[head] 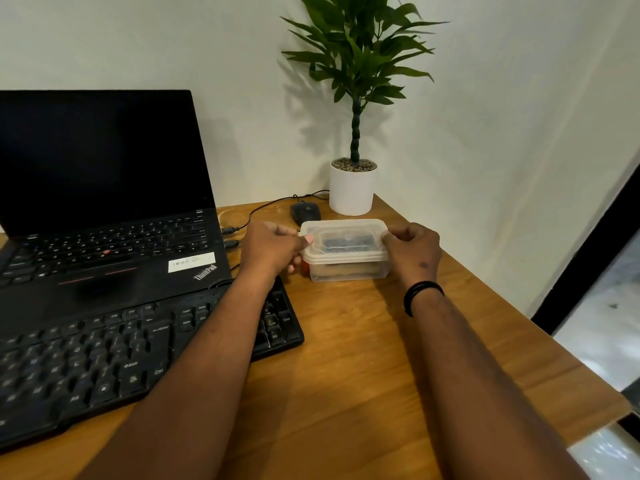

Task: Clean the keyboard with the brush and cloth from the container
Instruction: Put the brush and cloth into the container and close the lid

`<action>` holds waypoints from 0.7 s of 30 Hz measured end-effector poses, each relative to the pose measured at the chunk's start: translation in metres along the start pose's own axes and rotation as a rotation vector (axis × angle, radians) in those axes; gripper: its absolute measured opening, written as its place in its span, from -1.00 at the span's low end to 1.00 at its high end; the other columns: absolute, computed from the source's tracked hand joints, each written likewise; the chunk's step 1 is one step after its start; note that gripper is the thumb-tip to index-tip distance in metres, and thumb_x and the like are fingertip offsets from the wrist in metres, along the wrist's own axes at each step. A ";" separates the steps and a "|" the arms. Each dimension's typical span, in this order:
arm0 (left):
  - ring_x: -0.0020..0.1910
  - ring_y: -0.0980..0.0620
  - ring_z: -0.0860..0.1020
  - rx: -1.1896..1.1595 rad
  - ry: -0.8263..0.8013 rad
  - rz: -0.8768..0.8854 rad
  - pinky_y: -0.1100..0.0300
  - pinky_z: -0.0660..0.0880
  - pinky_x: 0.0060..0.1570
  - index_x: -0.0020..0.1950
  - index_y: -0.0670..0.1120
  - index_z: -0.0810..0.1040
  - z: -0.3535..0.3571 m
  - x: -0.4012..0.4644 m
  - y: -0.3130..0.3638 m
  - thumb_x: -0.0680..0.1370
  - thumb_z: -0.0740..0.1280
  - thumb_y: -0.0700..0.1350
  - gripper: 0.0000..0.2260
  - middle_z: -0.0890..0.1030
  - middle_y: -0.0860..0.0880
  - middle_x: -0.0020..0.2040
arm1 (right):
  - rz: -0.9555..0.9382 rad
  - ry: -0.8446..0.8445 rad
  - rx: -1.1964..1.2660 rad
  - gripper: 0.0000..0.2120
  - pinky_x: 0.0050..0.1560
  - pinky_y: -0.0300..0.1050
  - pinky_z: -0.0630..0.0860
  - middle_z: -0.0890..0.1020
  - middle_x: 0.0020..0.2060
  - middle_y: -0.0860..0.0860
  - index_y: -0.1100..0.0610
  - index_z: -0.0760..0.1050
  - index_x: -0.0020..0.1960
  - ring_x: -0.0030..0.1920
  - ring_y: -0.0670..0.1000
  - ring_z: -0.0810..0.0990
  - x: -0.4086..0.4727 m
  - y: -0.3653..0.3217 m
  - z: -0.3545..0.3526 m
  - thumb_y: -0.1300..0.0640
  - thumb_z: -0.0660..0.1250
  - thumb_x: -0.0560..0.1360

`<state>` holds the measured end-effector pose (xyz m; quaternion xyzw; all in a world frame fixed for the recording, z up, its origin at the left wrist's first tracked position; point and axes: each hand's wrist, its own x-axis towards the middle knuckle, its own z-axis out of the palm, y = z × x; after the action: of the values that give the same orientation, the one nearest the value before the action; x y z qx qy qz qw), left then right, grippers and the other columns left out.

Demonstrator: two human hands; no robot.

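Left hand (273,247) and right hand (412,251) grip opposite short ends of the lidded clear container (346,251), long axis spanning between them, near the table's (346,358) far right corner. The keyboard (104,358) lies left, nearer the left hand. The laptop (114,251) reads "ThinkPad".

A wooden table (363,358) carries a laptop (104,237) and keyboard (104,358) at its left edge. A lidded plastic container (346,268), mouse (304,213) and potted plant (351,192) sit toward the far right corner.

Both hands, left hand (273,249), right hand (414,252), gripping lidded container (346,251), keyboard (138,355) beside
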<state>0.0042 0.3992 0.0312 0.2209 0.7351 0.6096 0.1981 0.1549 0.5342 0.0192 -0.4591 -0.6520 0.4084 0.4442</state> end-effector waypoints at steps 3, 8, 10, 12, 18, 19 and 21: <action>-0.49 0.13 0.47 0.065 -0.087 -0.045 0.34 0.32 -0.61 0.17 -0.16 0.53 -0.003 0.006 0.005 0.52 0.49 -0.18 -0.73 0.64 -0.11 -0.21 | 0.011 -0.027 -0.004 -0.76 -0.49 -0.59 0.32 0.62 0.11 0.05 0.18 0.57 0.20 -0.05 -0.06 0.52 0.000 0.000 0.001 0.16 0.37 0.56; -0.48 0.16 0.48 0.093 -0.360 -0.184 0.36 0.29 -0.65 0.37 -0.13 0.50 -0.011 0.027 0.016 0.58 0.38 -0.26 -0.65 0.70 -0.14 -0.09 | 0.049 -0.138 -0.011 -0.66 -0.12 -0.25 0.46 0.56 0.25 0.07 0.14 0.46 0.36 0.06 -0.01 0.51 0.000 0.003 0.005 0.07 0.22 0.62; -0.50 0.16 0.47 0.173 -0.421 -0.194 0.36 0.27 -0.65 0.33 -0.12 0.52 -0.014 0.030 0.022 0.59 0.37 -0.24 -0.70 0.68 -0.09 -0.18 | 0.045 -0.169 -0.026 -0.65 -0.06 -0.18 0.42 0.55 0.25 0.08 0.15 0.42 0.39 0.06 0.00 0.49 -0.001 0.002 0.005 0.07 0.17 0.64; -0.49 0.16 0.47 0.238 -0.467 -0.203 0.37 0.27 -0.64 0.31 -0.14 0.55 -0.018 0.032 0.028 0.59 0.38 -0.22 -0.71 0.67 -0.09 -0.18 | 0.045 -0.183 -0.016 -0.64 -0.06 -0.18 0.41 0.55 0.24 0.07 0.14 0.42 0.39 0.05 0.00 0.49 -0.002 0.002 0.005 0.06 0.16 0.65; -0.41 0.05 0.47 0.367 -0.237 -0.147 0.26 0.38 -0.53 -0.14 -0.20 0.59 -0.016 0.025 0.036 0.34 0.63 -0.16 -0.74 0.62 -0.15 -0.24 | 0.067 -0.151 0.012 -0.66 -0.04 -0.17 0.49 0.60 0.16 0.05 0.14 0.49 0.31 0.04 0.01 0.55 -0.003 0.004 0.003 0.00 0.25 0.61; -0.41 0.01 0.50 0.324 -0.183 -0.121 0.20 0.48 -0.47 -0.14 -0.20 0.57 -0.014 0.021 0.036 0.31 0.65 -0.19 -0.70 0.63 -0.16 -0.25 | 0.069 -0.142 0.014 -0.67 -0.05 -0.17 0.49 0.61 0.14 0.04 0.13 0.51 0.28 0.03 0.01 0.56 -0.003 0.004 0.003 -0.01 0.27 0.59; -0.39 -0.05 0.59 0.251 -0.070 -0.069 0.04 0.65 -0.28 -0.02 -0.17 0.53 -0.008 0.013 0.033 0.29 0.66 -0.25 -0.61 0.66 -0.17 -0.19 | 0.077 -0.127 0.016 -0.67 -0.07 -0.18 0.50 0.62 0.10 0.02 0.13 0.53 0.24 0.01 0.00 0.57 -0.003 0.005 0.002 -0.03 0.30 0.57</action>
<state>-0.0081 0.4055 0.0653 0.2399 0.8053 0.4976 0.2153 0.1547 0.5328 0.0134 -0.4533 -0.6577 0.4585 0.3895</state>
